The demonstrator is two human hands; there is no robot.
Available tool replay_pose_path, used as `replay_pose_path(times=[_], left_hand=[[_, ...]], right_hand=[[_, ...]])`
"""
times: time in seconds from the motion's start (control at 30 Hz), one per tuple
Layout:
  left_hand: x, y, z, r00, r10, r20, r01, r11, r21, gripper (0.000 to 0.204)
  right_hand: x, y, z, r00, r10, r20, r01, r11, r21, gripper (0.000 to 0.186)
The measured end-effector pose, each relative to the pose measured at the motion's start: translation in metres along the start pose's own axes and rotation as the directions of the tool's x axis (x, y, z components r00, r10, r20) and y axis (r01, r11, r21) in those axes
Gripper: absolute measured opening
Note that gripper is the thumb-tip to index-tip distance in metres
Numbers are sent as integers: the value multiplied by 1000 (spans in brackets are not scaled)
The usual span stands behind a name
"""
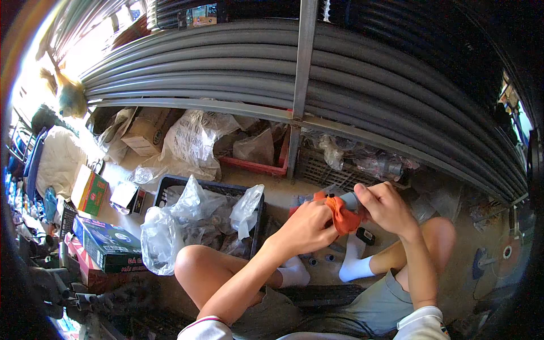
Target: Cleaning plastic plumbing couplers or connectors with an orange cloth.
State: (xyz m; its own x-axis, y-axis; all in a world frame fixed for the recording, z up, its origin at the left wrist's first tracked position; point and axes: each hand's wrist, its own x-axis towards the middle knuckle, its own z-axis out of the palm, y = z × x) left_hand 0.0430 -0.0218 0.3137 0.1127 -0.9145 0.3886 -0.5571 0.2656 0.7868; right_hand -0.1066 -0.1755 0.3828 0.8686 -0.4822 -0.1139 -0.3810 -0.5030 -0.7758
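Note:
My left hand (pixel 309 224) is closed on an orange cloth (pixel 341 215), pressing it against a grey pipe fitting (pixel 349 200). My right hand (pixel 387 205) grips that fitting from the right, thumb lying along its top. Both hands are held above my bent knees and white socks (pixel 356 264). Several small grey fittings (pixel 320 259) lie on the floor between my feet.
A black crate (pixel 170 182) holding clear plastic bags of fittings stands left of my knee. Long grey pipes (pixel 255 62) fill a rack ahead. Under the rack sit a red tray (pixel 258 167) and a dark basket (pixel 323 167). Cardboard boxes (pixel 105 241) pile at the left.

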Motion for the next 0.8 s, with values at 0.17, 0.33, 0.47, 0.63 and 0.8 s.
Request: replay_pose_path(times=[0.17, 0.33, 0.47, 0.63, 0.8], left_hand=[[-1, 1, 11, 959, -250, 133, 277, 732, -623, 25], [-8, 2, 7, 835, -373, 405, 330, -249, -910, 33], [-1, 14, -2, 745, -530, 405, 468, -17, -883, 29], [-7, -3, -6, 916, -326, 234, 369, 459, -808, 21], [-3, 0, -13, 974, -144, 173, 213, 840, -500, 19]], right_hand=[[-1, -16, -10, 978, -198, 62, 195, 980, 49, 40], [-3, -18, -8, 940, -342, -3, 342, 940, 17, 30], [-5, -19, -2, 916, -397, -66, 384, 911, -152, 29], [-5, -14, 2, 904, -418, -87, 388, 890, -237, 24], [-4, -2, 7, 996, -6, 90, -5, 993, 121, 38]])
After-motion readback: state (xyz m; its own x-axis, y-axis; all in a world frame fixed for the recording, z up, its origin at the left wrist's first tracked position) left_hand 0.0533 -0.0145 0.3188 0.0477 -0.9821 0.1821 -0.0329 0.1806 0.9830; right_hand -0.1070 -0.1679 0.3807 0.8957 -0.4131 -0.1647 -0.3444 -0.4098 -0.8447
